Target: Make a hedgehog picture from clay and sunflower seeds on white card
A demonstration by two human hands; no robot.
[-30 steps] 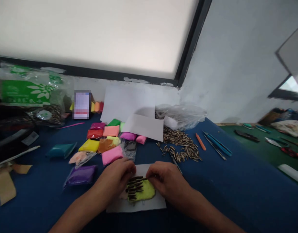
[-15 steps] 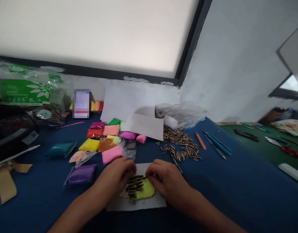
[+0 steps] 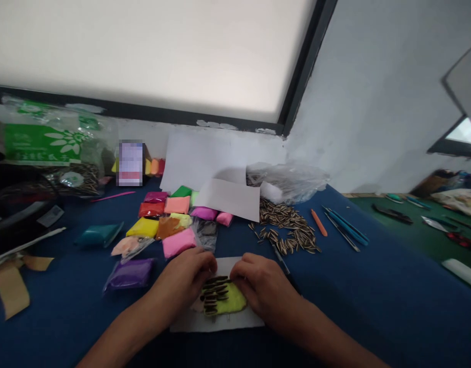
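A flat piece of yellow-green clay [image 3: 235, 300] lies on a white sheet of paper [image 3: 197, 325]. Rows of dark striped sunflower seeds [image 3: 216, 294] are stuck in its left part, beside a patch of pale pink clay mostly covered by my left hand [image 3: 193, 273]. That hand rests at the upper left of the clay with fingers curled together; what they hold, if anything, is hidden. From the right, my right hand [image 3: 256, 281] pinches at the clay's upper edge, a sunflower seed at its fingertips.
A pile of loose sunflower seeds [image 3: 291, 227] lies behind my right hand. Several coloured clay packets [image 3: 179, 241] sit at the back left, a purple packet [image 3: 130, 274] near my left forearm. Farther right are an orange stick [image 3: 318, 223] and blue tweezers [image 3: 346, 225].
The view has shifted very slightly. Both hands stay over the clay in nearly the same pose, with only a small movement of the right fingers by the seed rows.
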